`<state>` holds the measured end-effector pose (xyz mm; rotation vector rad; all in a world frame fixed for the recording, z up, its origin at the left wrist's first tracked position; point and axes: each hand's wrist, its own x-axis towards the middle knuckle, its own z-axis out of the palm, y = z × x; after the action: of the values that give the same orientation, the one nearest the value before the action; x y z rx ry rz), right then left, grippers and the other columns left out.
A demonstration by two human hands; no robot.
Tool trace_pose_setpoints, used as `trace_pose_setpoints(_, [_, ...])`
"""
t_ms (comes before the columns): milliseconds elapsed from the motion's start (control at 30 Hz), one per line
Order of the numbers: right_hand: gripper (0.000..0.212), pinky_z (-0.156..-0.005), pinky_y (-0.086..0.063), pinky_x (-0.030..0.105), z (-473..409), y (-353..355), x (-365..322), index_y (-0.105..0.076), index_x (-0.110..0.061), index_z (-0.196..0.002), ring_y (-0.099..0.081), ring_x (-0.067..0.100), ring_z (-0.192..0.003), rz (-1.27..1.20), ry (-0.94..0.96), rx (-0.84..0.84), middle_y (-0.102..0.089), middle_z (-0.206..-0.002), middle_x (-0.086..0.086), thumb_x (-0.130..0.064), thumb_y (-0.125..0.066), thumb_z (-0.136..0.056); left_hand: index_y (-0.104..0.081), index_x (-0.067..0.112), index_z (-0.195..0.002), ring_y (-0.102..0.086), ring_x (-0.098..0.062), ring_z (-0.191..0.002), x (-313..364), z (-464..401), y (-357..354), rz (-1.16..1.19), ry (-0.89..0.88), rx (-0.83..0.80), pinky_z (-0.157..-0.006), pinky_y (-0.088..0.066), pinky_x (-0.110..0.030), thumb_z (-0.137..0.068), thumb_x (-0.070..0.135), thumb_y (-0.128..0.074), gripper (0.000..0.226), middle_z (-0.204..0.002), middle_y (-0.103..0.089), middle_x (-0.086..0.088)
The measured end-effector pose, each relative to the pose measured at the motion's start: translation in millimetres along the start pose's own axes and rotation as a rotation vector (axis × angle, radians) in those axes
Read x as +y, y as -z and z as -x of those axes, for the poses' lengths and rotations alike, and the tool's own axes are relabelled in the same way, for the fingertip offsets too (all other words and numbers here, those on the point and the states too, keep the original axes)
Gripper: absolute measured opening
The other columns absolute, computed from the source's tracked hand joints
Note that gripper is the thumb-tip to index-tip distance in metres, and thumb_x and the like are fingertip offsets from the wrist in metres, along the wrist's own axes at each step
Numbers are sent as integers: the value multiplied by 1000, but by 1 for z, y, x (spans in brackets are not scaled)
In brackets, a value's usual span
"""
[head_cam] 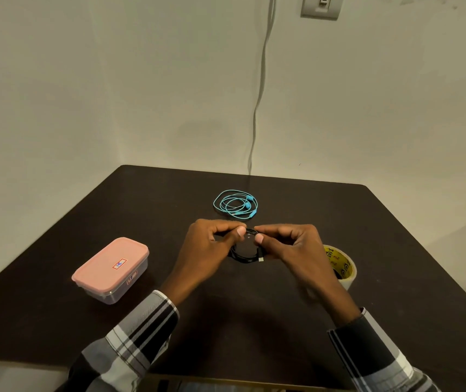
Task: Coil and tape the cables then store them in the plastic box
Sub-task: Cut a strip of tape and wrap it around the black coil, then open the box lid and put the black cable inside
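A black cable (244, 254) is wound into a small coil above the middle of the dark table (56, 250). My left hand (210, 244) pinches the coil's top on the left and my right hand (288, 246) pinches it on the right. The thumbs nearly meet over a clear strip of tape on the coil. A silver plug end sticks out at the coil's lower right. Behind the hands lies a loosely coiled turquoise earphone cable (236, 204). The plastic box (111, 270) with its pink lid on stands at the left.
A roll of clear tape (342, 267) with a yellow printed core lies just right of my right hand, partly hidden by it. A grey wall cable (260, 89) hangs from the wall down behind the table's far edge.
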<state>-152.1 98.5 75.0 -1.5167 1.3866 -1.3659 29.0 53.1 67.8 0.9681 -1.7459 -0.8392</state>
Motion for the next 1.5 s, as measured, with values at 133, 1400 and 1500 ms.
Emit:
trace_pose_setpoints(133, [10,-62,-58,23,-1,-3,3,-78,-7,-94,-71,17,-73,-97,-75,42,-77,-82,10,-7,-74,-84,-72,16,-112,-72,-6,-93,-8,5,4,90,122,-37,-90,-57,-34,-89,24,-69,24,-92,-77,5])
trace_pose_setpoints(1400, [9,-65,-60,33,-19,-15,45,-74,-29,-79,-68,11,-65,278,-89,152,-72,-72,-8,-30,-72,-88,-74,14,-76,-59,-9,-58,-40,3,-4,-412,240,-2,-59,-40,-26,-94,36,-59,33,-65,-69,3])
trace_pose_setpoints(1500, [8,-70,-62,34,-29,-28,30,-77,-25,-83,-71,13,-72,229,-3,41,-74,-75,-7,-30,-73,-88,-76,16,-81,-65,-12,-69,-34,1,16,-410,216,20,-62,-46,-27,-94,32,-61,25,-75,-73,1])
